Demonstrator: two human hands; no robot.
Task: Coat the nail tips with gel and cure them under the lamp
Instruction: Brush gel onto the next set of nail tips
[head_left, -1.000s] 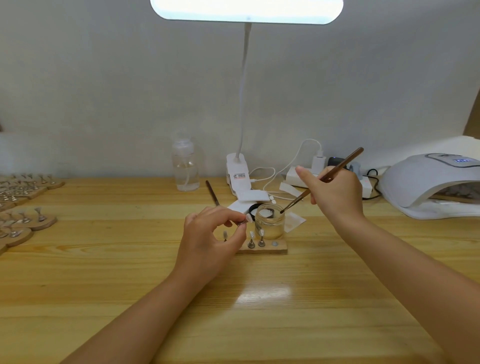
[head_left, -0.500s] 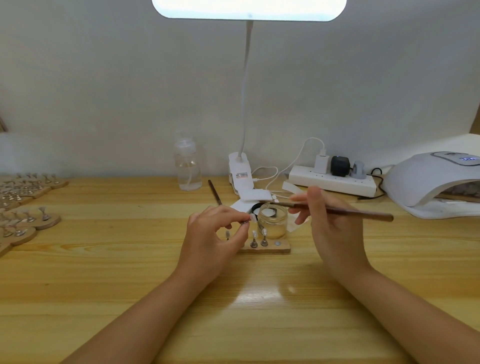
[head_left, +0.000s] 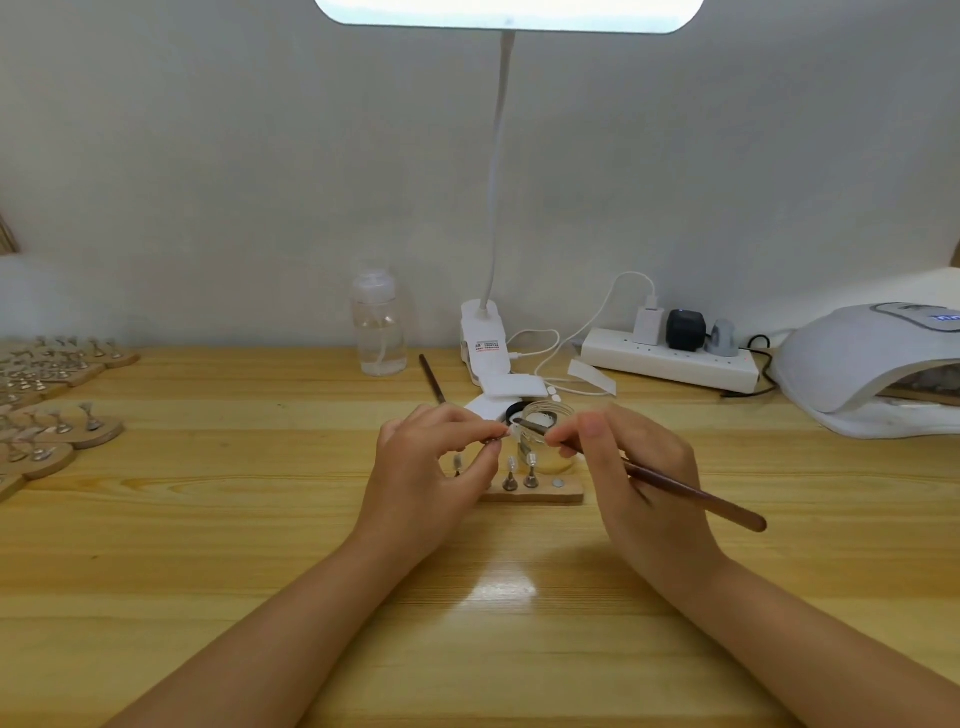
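Here, the white curing lamp (head_left: 862, 364) sits at 2 o'clock on the table (head_left: 208, 545). At centre, the right hand (head_left: 639, 467) grips a brown brush (head_left: 691, 493), bristles touching a pale nail tip (head_left: 511, 430) pinched by the left hand (head_left: 431, 467). Behind stands an open glass jar (head_left: 550, 421), contents unclear.

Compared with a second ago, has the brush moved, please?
Yes. The brush has swung down: its handle end, earlier raised toward the power strip, now points low and right, bristles at the nail tip in front of the jar.
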